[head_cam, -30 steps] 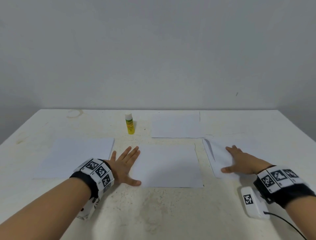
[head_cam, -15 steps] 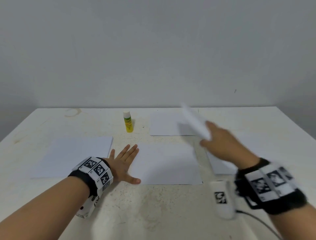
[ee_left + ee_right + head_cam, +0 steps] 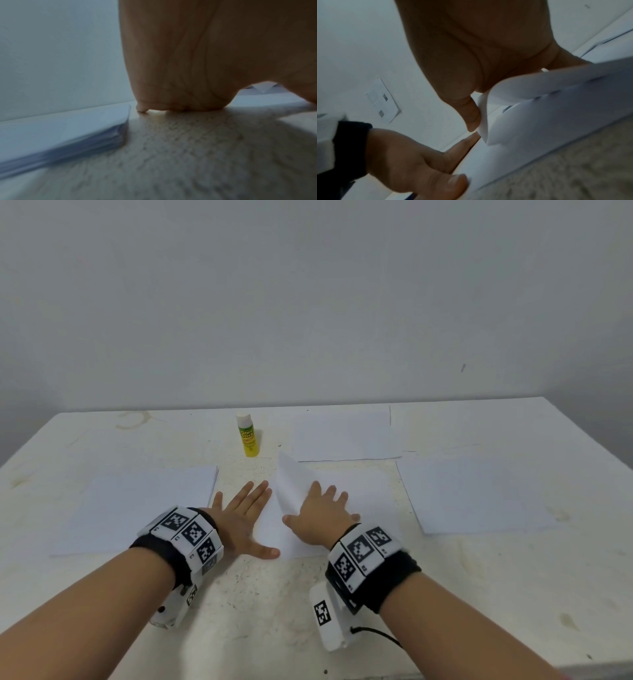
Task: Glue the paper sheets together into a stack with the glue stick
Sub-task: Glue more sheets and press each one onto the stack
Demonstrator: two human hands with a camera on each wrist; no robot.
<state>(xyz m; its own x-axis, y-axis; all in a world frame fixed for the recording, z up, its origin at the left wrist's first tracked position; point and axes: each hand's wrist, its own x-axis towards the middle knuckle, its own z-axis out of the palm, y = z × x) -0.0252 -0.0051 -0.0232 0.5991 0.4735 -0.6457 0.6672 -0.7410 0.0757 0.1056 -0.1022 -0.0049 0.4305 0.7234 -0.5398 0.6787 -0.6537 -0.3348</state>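
Observation:
A yellow glue stick (image 3: 247, 436) with a white cap stands upright at the back of the table. My left hand (image 3: 243, 515) lies flat with fingers spread, its thumb on the left edge of the centre sheet (image 3: 373, 501). My right hand (image 3: 318, 515) pinches a loose paper sheet (image 3: 294, 484) and holds it down over the centre sheet; the loose sheet's left corner curls upward. In the right wrist view the loose sheet (image 3: 547, 86) bends between thumb and fingers, just above the left hand (image 3: 419, 162).
A thick paper pile (image 3: 144, 508) lies to the left, its edge close in the left wrist view (image 3: 60, 128). Another pile (image 3: 472, 494) lies to the right, and a single sheet (image 3: 342, 436) at the back. The white table (image 3: 274, 611) meets a grey wall behind.
My right hand lifted a sheet off the right pile, swung it left through the air and brought it down over the centre sheet. The left hand stayed in place.

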